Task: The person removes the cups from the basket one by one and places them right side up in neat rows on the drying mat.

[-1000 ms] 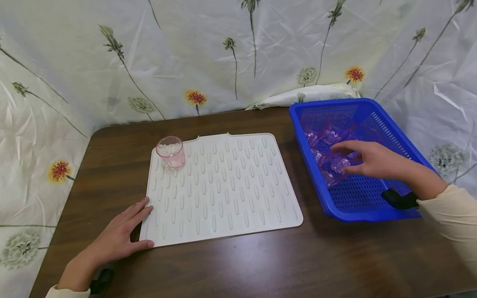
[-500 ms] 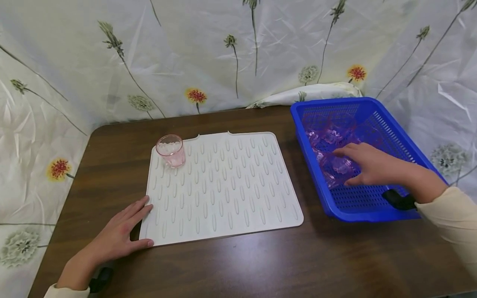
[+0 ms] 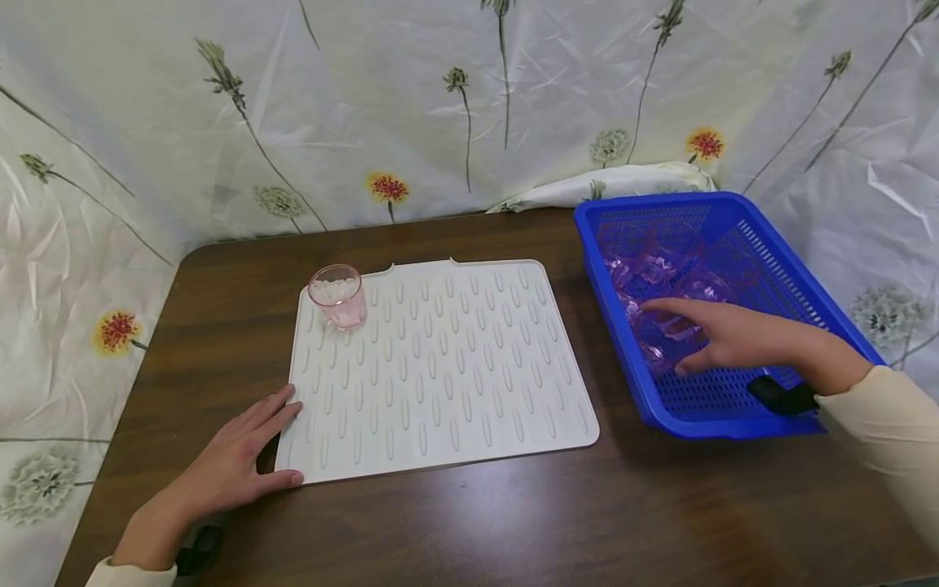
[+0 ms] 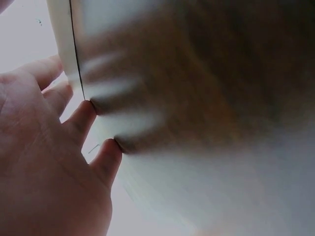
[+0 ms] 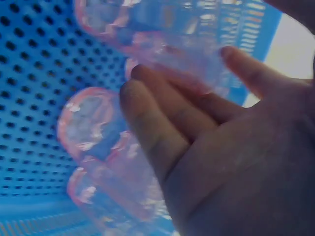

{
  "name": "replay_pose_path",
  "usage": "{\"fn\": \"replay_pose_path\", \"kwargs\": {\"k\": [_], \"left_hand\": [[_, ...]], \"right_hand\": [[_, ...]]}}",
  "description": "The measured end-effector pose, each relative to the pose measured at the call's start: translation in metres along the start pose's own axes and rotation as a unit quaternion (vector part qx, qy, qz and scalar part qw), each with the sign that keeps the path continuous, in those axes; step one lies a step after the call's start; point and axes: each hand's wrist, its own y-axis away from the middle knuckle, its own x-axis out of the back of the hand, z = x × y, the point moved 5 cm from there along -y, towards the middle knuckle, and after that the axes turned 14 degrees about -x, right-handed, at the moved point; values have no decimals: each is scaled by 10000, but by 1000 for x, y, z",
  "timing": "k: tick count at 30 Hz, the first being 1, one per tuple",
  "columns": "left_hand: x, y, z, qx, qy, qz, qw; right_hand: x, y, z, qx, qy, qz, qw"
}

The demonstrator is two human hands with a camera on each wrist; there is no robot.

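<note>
My left hand (image 3: 238, 465) rests with fingers spread at the front left corner of a white ridged mat (image 3: 447, 367). In the left wrist view, its fingertips touch the table along the mat's edge. A clear pink drinking glass (image 3: 341, 306) stands upright at the mat's back left corner. My right hand (image 3: 748, 334) is inside the blue plastic basket (image 3: 722, 429), fingers extended and thumb apart. A pink glass (image 5: 172, 56) lies between thumb and fingers in the right wrist view; no firm grip shows. Several other pink glasses (image 3: 704, 285) lie around it, partly hidden.
The brown wooden table (image 3: 484, 514) carries the mat and the basket. A floral curtain (image 3: 411, 106) hangs behind and along both sides, with a bunched fold behind the basket. The basket's raised walls surround my right hand.
My right hand has shifted slightly within the basket, lower among the glasses, with thumb and fingers still apart. The left hand and the glass on the mat have stayed put.
</note>
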Motion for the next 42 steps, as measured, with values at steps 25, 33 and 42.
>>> {"fn": "replay_pose_path", "kwargs": {"k": [25,33,42], "left_hand": [[1,-1,0,-9,-34,3,10000],[2,-1,0,68,6,-45,10000],[2,-1,3,-63,-49,19,10000]], "right_hand": [[-13,-14,24,304,-1255,-855,9879],[-13,-16,26,385,-1505,-895,9838],[-13,-13,22,476,-1710,-1202,9767]]}}
